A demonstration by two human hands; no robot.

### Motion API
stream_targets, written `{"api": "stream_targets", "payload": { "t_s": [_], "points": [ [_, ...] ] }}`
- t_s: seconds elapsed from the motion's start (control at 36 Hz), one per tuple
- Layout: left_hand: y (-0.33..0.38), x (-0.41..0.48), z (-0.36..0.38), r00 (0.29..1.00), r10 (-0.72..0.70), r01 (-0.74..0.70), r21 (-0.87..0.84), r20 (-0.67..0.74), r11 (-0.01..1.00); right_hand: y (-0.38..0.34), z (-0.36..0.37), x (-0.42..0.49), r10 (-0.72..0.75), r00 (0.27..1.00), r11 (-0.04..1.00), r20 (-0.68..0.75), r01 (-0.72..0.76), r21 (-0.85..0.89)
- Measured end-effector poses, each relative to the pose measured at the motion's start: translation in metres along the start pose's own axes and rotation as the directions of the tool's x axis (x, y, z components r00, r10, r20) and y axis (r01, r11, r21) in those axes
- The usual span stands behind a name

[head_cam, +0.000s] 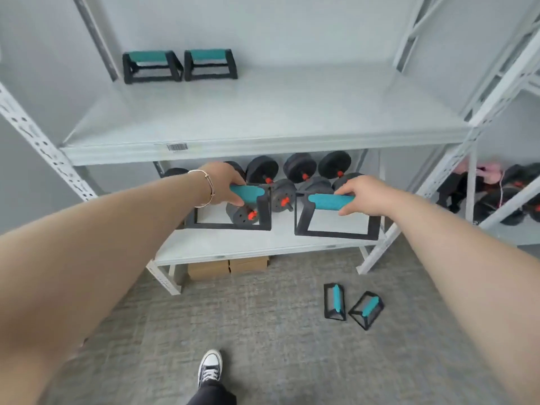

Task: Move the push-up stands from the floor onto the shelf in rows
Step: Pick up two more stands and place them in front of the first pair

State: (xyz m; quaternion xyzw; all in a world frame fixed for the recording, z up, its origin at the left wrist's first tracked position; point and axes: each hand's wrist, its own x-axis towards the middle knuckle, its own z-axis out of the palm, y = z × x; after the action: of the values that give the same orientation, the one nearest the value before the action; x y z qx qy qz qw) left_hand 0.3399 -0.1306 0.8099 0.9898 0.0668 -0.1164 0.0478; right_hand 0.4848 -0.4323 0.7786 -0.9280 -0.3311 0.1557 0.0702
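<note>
Upper shelf point(263, 118) is lying mostly bare: wide open room fwd of and to the right of 2 push-up stands on the shelf point(179, 65), which are sitting side by side at the back-left, near the rear edge. Left hand point(225, 184) is clenching its grip round the teal bar of the left held stand point(251, 206); right hand point(365, 195) is doing the same w/ the right held stand point(336, 216). Both are hanging in air just below the shelf's front lip, in front of the dumbbells point(292, 176) on the lower level. 2 stands on the floor point(352, 305) are lying on grey carpet. Total: 6 stands.
</note>
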Motion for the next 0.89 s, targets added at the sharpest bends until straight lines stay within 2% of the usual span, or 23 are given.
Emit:
{"api": "stream_targets", "payload": {
  "t_s": [0.19, 0.53, 0.89],
  "points": [
    [-0.059, -0.015, -0.056, 0.996, -0.084, 0.082, -0.046, -0.043, 0.996, -0.064, -0.058, 0.044, -0.065, 0.998, 0.998, -0.009, 0.065, 0.015],
    [-0.186, 0.012, -0.148, 0.986, -0.116, 0.108, -0.071, -0.118, 0.992, -0.172, -0.15, 0.135, -0.137, 0.986, 0.99, -0.098, 0.133, -0.048],
    [-0.309, 0.09, -0.155, 0.989, -0.081, 0.067, -0.11, -0.126, 0.992, -0.232, -0.16, 0.253, -0.106, 0.982, 0.994, -0.155, 0.11, 0.012]
  ]
}}
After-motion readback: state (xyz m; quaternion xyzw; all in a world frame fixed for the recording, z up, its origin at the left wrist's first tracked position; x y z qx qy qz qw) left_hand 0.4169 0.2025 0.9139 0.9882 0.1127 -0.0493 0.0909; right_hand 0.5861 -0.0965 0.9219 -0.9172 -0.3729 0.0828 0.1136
